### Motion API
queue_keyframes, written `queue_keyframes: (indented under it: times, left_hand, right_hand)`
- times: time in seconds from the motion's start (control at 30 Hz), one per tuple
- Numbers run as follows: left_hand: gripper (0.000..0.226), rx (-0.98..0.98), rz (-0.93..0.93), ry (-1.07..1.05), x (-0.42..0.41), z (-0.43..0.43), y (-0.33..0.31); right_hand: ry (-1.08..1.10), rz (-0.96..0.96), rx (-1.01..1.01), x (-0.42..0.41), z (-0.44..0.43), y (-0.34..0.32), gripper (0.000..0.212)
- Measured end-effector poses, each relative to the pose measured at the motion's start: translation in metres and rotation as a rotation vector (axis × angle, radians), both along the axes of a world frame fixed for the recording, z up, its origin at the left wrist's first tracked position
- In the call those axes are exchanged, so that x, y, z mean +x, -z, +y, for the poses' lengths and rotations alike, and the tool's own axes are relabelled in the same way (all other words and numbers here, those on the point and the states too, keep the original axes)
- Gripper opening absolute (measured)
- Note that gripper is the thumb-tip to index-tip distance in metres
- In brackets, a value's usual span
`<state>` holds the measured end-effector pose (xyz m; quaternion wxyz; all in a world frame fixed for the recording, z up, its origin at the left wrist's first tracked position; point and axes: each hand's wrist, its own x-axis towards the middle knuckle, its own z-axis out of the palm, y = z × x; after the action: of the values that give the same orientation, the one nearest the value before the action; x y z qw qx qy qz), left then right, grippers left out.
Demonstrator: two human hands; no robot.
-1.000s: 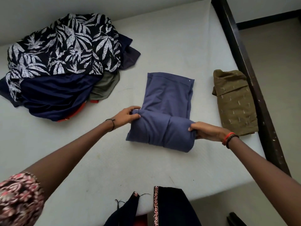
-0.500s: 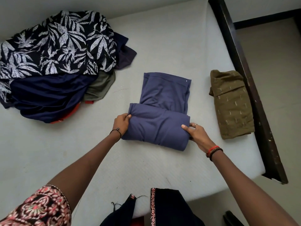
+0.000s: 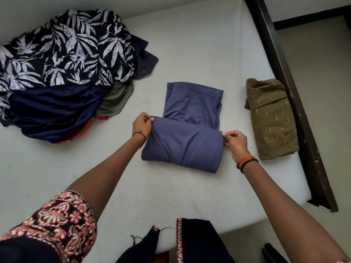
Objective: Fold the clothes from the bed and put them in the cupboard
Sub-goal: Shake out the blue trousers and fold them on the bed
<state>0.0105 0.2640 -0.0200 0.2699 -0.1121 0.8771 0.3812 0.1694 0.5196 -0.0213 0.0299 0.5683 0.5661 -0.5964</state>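
Observation:
A slate-blue garment (image 3: 186, 143) lies on the white mattress (image 3: 199, 54), its near half doubled over the far half. My left hand (image 3: 142, 125) pinches the left corner of the folded-over edge. My right hand (image 3: 234, 140) pinches the right corner of the same edge. To the right, an olive-brown garment (image 3: 271, 118) lies folded near the mattress edge. A heap of unfolded clothes (image 3: 62, 73), topped by a dark leaf-print piece, sits at the back left. No cupboard is in view.
A dark wooden bed rail (image 3: 296, 103) runs along the mattress's right side, with bare floor (image 3: 322, 73) beyond it. The hem of my dark dress (image 3: 191, 242) hangs at the near edge of the bed.
Both hands have carried the folded edge a little farther up the blue garment, and their fingers have closed into pinches at its two corners. The view has shifted slightly.

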Motion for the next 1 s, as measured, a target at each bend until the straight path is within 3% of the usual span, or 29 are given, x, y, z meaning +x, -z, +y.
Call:
queue_keyframes:
  times: [0.1, 0.17, 0.23, 0.3, 0.37, 0.4, 0.5, 0.6, 0.7, 0.77, 0.9, 1.0]
  left_hand:
    - [0.021, 0.011, 0.044, -0.100, 0.007, 0.002, 0.001]
    - [0.027, 0.071, 0.162, -0.070, 0.021, -0.003, -0.005]
    - [0.050, 0.039, 0.382, 0.267, 0.037, -0.018, -0.010]
    - [0.078, -0.069, 0.583, 0.780, 0.054, -0.038, -0.006]
    - [0.089, -0.252, 0.715, 1.203, 0.072, -0.054, 0.004]
    - [0.089, -0.329, 0.708, 1.309, 0.080, -0.058, 0.009]
    - [0.085, -0.457, 0.703, 1.287, 0.088, -0.050, 0.021]
    - [0.071, -0.479, 0.781, 1.268, 0.081, -0.039, 0.028]
    - [0.065, -0.421, 0.699, 1.288, 0.074, -0.044, 0.025]
    - [0.068, -0.335, 0.607, 1.307, 0.072, -0.048, 0.018]
    - [0.089, -0.240, 0.284, 1.335, 0.074, -0.047, -0.009]
    - [0.085, -0.241, -0.016, 1.398, 0.076, -0.045, -0.036]
  right_hand:
    - [-0.026, -0.032, 0.192, 0.004, -0.007, -0.002, 0.016]
    - [-0.165, -0.039, 0.369, 0.012, -0.023, -0.013, 0.008]
    - [-0.461, -0.043, 0.596, 0.027, -0.042, -0.022, 0.047]
    - [-0.834, 0.005, 0.841, 0.050, -0.056, -0.020, 0.082]
    - [-1.171, -0.028, 0.972, 0.070, -0.066, -0.008, 0.102]
    - [-1.272, -0.068, 0.984, 0.075, -0.068, -0.001, 0.108]
    - [-1.352, -0.132, 1.039, 0.073, -0.068, 0.008, 0.116]
    - [-1.369, -0.175, 1.081, 0.064, -0.068, 0.009, 0.107]
    - [-1.399, -0.180, 1.170, 0.068, -0.064, 0.011, 0.073]
    - [-1.449, -0.179, 1.142, 0.075, -0.057, 0.011, 0.063]
    - [-1.483, -0.144, 0.957, 0.081, -0.049, -0.003, 0.067]
    - [-1.567, -0.078, 0.704, 0.086, -0.043, -0.034, 0.071]
